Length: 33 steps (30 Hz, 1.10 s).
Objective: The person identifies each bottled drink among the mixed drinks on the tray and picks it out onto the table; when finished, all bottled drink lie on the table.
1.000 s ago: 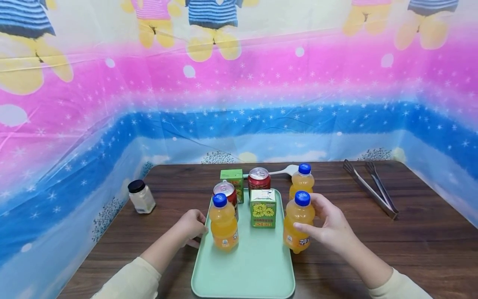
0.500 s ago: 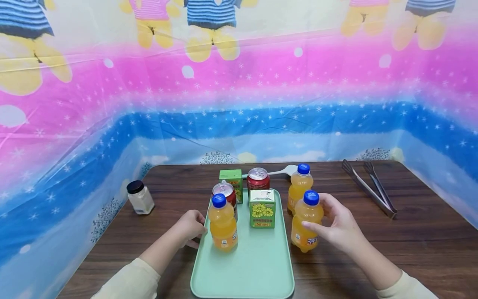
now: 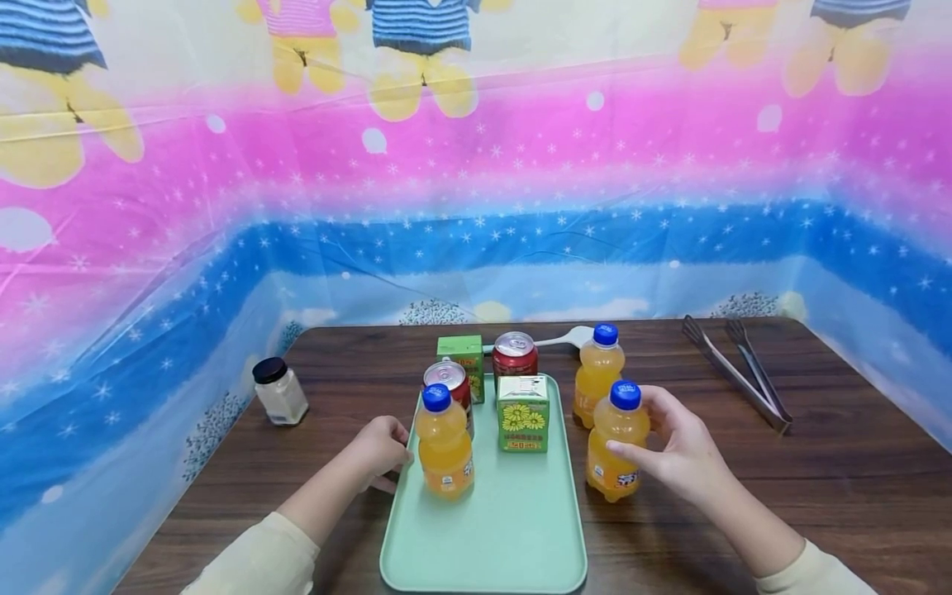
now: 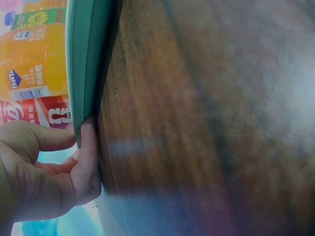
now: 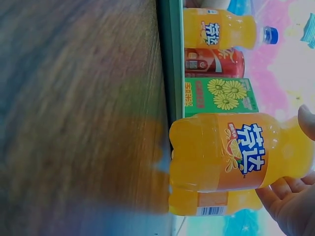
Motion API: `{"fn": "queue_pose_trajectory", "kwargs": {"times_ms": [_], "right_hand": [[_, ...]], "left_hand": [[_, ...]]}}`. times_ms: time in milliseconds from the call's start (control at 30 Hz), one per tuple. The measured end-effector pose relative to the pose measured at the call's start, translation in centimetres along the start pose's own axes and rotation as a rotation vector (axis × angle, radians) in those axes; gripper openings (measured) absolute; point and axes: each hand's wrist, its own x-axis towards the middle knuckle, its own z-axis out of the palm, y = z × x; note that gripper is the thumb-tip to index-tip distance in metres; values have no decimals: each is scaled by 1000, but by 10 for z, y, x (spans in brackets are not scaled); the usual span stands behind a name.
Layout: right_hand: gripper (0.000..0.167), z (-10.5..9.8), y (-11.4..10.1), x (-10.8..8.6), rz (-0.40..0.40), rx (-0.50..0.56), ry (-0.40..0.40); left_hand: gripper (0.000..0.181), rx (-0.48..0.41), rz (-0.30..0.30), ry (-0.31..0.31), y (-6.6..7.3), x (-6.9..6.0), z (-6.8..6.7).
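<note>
My right hand [image 3: 687, 463] grips an upright orange drink bottle [image 3: 617, 450] just right of the green tray [image 3: 506, 537]; the right wrist view shows this bottle [image 5: 221, 152] beside the tray's edge. Thumb and fingers of my left hand [image 3: 378, 453] pinch the tray's left rim, plain in the left wrist view, where the hand [image 4: 54, 167] has the rim between them. On the tray stand another orange bottle [image 3: 445, 450], a green flowered carton [image 3: 524, 417] and a red can [image 3: 449, 380] partly hidden behind the bottle.
Behind stand another green carton [image 3: 461, 351], a red can [image 3: 515, 355] and a third orange bottle [image 3: 597, 372]. A white-headed utensil [image 3: 576, 338] lies at the back, metal tongs [image 3: 744, 380] at the right, and a black-lidded jar [image 3: 281, 392] stands at the left.
The bottle in my right hand has moved right, from over the tray's right edge to beside it. My left hand stays on the rim.
</note>
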Motion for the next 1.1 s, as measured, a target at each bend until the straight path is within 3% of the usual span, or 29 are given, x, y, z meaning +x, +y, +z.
{"fn": "queue_pose_trajectory", "kwargs": {"times_ms": [1100], "right_hand": [[52, 9, 6, 6, 107, 55, 10]], "left_hand": [[19, 0, -8, 0, 2, -2, 0]]}}
